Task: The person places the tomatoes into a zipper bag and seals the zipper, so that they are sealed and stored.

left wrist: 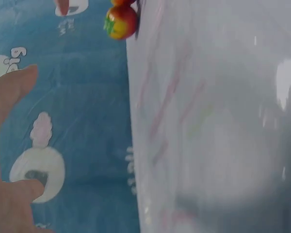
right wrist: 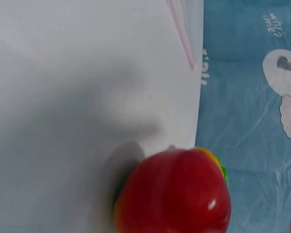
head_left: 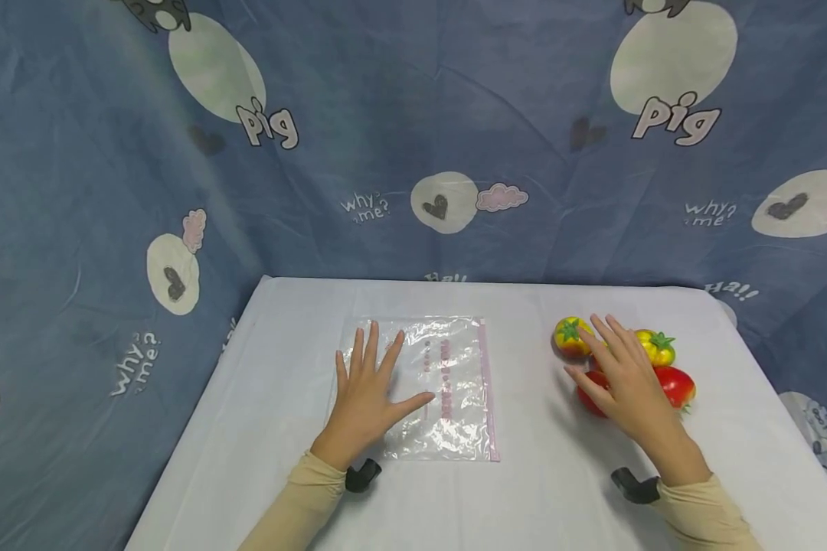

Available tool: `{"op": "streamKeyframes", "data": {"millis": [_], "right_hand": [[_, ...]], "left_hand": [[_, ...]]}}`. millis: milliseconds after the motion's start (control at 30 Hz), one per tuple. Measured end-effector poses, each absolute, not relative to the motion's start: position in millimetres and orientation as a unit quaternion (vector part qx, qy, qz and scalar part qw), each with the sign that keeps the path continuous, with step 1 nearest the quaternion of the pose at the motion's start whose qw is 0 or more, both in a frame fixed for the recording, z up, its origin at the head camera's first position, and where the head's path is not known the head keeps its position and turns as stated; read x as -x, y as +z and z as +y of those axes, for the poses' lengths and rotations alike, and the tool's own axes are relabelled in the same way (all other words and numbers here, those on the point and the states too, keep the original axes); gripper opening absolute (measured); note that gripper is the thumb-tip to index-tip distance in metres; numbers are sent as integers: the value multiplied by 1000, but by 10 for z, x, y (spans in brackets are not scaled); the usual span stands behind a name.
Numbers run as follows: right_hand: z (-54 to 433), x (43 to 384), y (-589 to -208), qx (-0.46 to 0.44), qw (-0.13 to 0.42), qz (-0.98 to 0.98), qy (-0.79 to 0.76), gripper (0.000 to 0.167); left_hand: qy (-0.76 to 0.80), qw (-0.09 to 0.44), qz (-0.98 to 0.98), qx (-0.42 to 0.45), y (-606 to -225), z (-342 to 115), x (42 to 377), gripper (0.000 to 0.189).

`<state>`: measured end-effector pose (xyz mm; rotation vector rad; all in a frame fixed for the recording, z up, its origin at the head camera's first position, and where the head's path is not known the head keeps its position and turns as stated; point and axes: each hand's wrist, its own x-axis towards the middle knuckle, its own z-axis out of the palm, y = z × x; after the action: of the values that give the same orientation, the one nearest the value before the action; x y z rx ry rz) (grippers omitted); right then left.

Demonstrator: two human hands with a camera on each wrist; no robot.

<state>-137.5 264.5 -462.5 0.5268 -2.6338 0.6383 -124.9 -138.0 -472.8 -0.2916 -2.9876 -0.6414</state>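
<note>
My left hand (head_left: 367, 398) is over a clear plastic zip bag (head_left: 467, 417), fingers straight and spread. The bag lies flat, with pink print and a pink strip along its right side; the hand hides part of its left half. My right hand (head_left: 635, 394) is spread over several red and yellow tomatoes, hiding some of them. One tomato (head_left: 570, 338) shows left of its fingertips, and a redder tomato (head_left: 675, 385) lies to its right. In the right wrist view a large red tomato (right wrist: 177, 194) fills the bottom. Neither hand holds anything.
A white cloth (head_left: 248, 428) covers the table. Behind it and to the sides hangs a blue printed curtain (head_left: 331, 161). A black wrist strap end (head_left: 362, 475) juts out beside the left wrist, another (head_left: 634, 486) beside the right wrist.
</note>
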Motion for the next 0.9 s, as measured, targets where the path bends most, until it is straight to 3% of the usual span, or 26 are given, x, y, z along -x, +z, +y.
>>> {"op": "streamKeyframes", "data": {"millis": [133, 467, 633, 900], "right_hand": [[2587, 1392, -4650, -198, 202, -930, 234, 67], [2497, 1406, -4670, -194, 173, -935, 241, 66], [2453, 1432, -4685, -209, 182, -931, 237, 63], [2398, 1455, -4705, -216, 150, -937, 230, 67]], "left_hand": [[-210, 25, -971, 107, -4839, -1217, 1250, 110], [-234, -27, -962, 138, -5028, -896, 1246, 113], [-245, -60, -957, 146, -5089, -813, 1242, 115], [-235, -101, -956, 146, -5159, -783, 1232, 117]]}}
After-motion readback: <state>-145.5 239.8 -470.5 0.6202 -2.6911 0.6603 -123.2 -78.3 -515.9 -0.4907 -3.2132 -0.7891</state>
